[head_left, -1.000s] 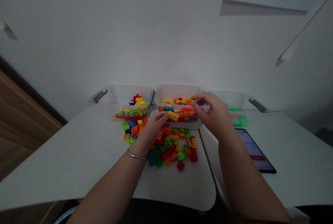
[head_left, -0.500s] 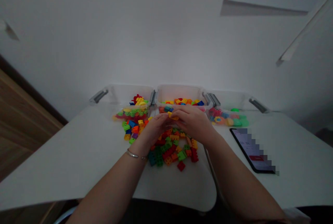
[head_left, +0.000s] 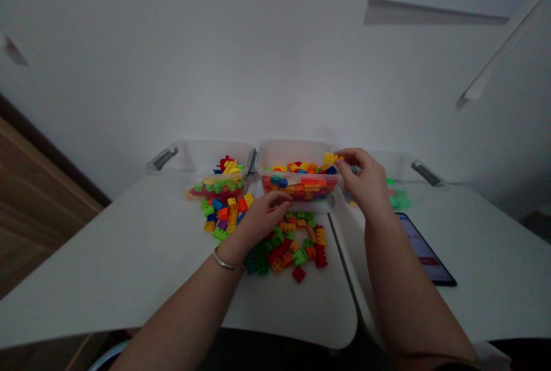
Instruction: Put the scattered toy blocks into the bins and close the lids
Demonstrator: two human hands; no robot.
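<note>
The right hand [head_left: 363,180] pinches a yellow brick [head_left: 331,158] over the right end of the middle box [head_left: 295,151], near the back edge of the bench [head_left: 116,262]. The left hand [head_left: 260,219], thumb and fingers slightly apart, hangs above loose bricks [head_left: 300,257] nearer the front edge.

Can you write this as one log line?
right hand: holds yellow brick at middle bin | left hand: over pile, looks empty

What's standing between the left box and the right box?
The middle box, with colourful bricks inside. The head view shows it between the left box and the right box.
</note>
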